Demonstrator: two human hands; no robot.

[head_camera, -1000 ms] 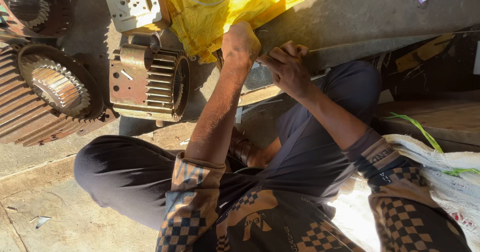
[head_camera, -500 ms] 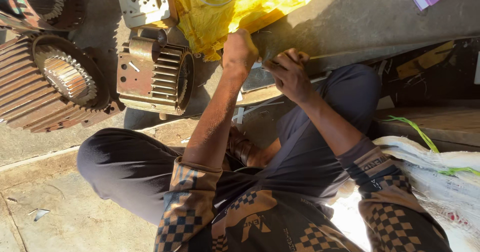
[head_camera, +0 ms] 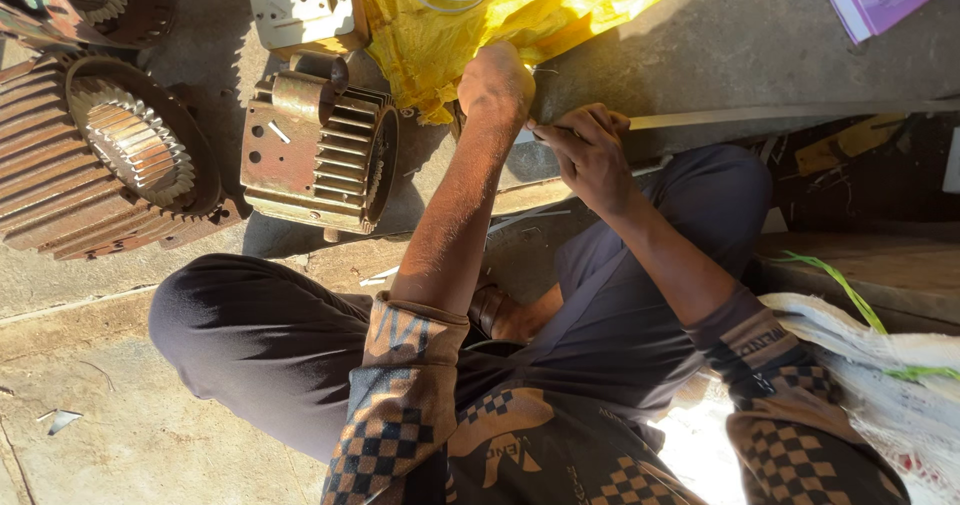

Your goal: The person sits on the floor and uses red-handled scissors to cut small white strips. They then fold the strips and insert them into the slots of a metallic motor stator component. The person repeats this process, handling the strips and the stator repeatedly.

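Pinching a thin metal strip (head_camera: 790, 115) — right hand (head_camera: 590, 155) fingers closed; left hand (head_camera: 495, 83) fisted on yellow sack (head_camera: 520, 15).

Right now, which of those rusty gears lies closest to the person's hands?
The small boxy gear beside the yellow sheet, just left of the left hand; the big round gear lies farther off.

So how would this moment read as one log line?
left hand: on yellow sheet | right hand: pinching thin strip | rusty gear: beside left arm
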